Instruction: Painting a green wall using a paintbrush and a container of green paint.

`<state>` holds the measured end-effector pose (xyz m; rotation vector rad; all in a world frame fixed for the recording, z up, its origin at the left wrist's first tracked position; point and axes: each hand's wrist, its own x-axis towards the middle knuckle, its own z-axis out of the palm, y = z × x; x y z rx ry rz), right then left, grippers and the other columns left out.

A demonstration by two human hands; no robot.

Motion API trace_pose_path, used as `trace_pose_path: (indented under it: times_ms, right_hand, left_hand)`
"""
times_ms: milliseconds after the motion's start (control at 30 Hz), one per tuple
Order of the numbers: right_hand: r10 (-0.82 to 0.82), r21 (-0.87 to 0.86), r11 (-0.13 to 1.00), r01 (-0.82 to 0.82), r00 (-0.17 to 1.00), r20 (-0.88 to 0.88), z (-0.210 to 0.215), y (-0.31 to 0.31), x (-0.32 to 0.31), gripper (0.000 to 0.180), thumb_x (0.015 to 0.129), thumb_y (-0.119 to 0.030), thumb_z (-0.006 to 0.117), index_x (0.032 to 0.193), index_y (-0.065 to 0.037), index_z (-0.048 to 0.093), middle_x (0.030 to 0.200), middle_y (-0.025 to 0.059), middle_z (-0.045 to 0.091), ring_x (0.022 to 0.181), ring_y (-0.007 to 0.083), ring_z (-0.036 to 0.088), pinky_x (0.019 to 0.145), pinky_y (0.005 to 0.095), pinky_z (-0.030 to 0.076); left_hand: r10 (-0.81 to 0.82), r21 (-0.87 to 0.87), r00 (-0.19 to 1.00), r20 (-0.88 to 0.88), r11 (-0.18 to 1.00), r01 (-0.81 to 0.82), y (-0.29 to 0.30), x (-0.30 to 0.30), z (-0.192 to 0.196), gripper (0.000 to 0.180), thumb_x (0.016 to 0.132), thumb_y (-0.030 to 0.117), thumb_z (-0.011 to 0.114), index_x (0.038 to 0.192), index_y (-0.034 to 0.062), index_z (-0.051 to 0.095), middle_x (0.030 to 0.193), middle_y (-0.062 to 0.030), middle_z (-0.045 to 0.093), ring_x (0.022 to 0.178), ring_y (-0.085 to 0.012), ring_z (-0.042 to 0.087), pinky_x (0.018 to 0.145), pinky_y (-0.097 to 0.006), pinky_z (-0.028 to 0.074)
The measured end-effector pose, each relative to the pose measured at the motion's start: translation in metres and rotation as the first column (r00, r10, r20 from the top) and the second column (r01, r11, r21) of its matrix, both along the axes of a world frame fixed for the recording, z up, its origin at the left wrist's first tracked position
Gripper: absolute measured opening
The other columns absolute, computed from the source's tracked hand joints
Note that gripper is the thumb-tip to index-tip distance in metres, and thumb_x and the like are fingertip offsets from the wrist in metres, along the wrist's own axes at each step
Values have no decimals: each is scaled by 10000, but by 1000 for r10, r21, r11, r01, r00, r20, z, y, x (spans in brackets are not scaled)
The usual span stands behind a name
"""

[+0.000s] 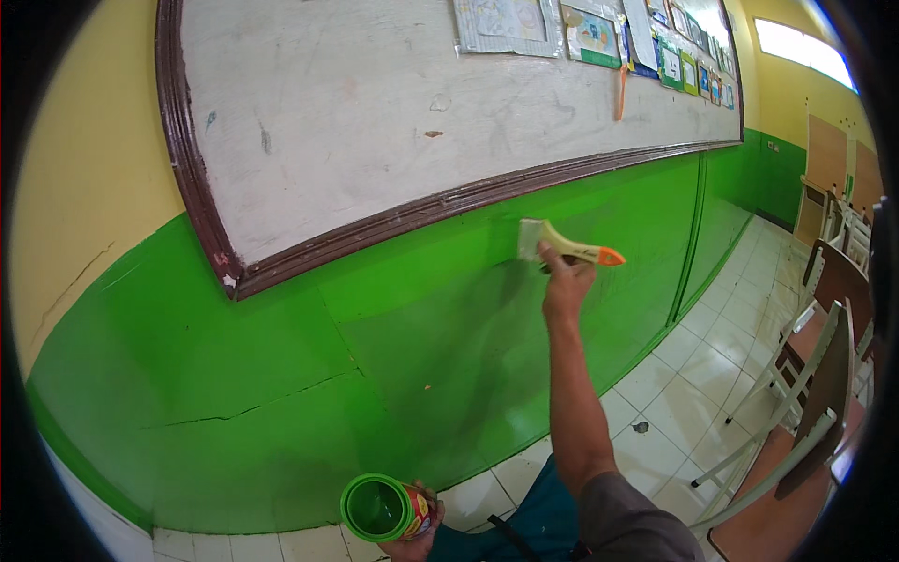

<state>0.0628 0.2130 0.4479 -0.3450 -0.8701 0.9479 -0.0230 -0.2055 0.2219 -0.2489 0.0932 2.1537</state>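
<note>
My right hand (567,281) is closed round the handle of a paintbrush (573,247), pale yellow with an orange tip. Its bristles meet or hover close to the green wall (449,328), just under the board's lower frame; actual contact I cannot tell. Low in the view, my left hand (423,529) grips a paint can (412,510) from its right side. The can has a green rim, a red and yellow label, and green paint inside. Brighter green shows along the strip beneath the frame, with a duller patch below it.
A whiteboard (346,112) with a dark brown frame (393,225) hangs above, bearing several pinned pictures (595,36). Wooden chairs (796,440) with pale metal legs stand at the right on the white tiled floor (702,384). Cracks (253,409) run across the wall.
</note>
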Motion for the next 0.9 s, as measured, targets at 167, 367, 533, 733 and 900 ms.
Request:
trace_pose_path:
  times_ms: [167,367,533,733,900]
  right_hand:
    - [-154,-77,985,151,987,-35,2,68,52,287,790,-112,808,991,39,669,892,110,689,767,184,625,687,328,489]
    - [-594,-178,774,607,795,127,-9,114,98,235,799,-88,804,941,37,664,859,122,707,751,199,661,716,344,520]
    - [-447,116,894,432,872,198,-31,74,84,225,805,-79,805,920,9,633,879,75,676,773,142,622,722,287,509]
    - [261,52,951,-304,884,387,-38,-96,78,274,772,-42,805,955,-29,601,934,64,639,853,151,600,784,287,494]
    - [565,55,691,-721,585,582,-33,-164,92,262,723,-1,851,922,-6,680,943,138,712,877,190,676,751,345,548]
  left_hand:
    - [-64,157,988,-137,984,85,0,-7,-22,679,897,549,542,1369,62,541,1414,-203,531,1335,-417,446,1146,-611,275]
    - [20,-74,981,-193,997,-35,15,7,13,750,877,608,512,1350,27,514,1358,-207,521,1218,-395,476,1031,-568,354]
    - [-72,84,974,-213,992,92,33,6,7,791,854,617,506,1345,-3,487,1301,-212,579,1068,-367,587,938,-527,455]
    - [-142,40,981,-134,988,148,74,1,-4,816,846,634,523,1392,30,478,1357,-210,552,1190,-383,537,1060,-550,367]
    - [-155,68,977,-146,984,166,101,3,-18,677,871,582,539,1356,110,541,1361,-158,569,1245,-363,530,1074,-571,382]
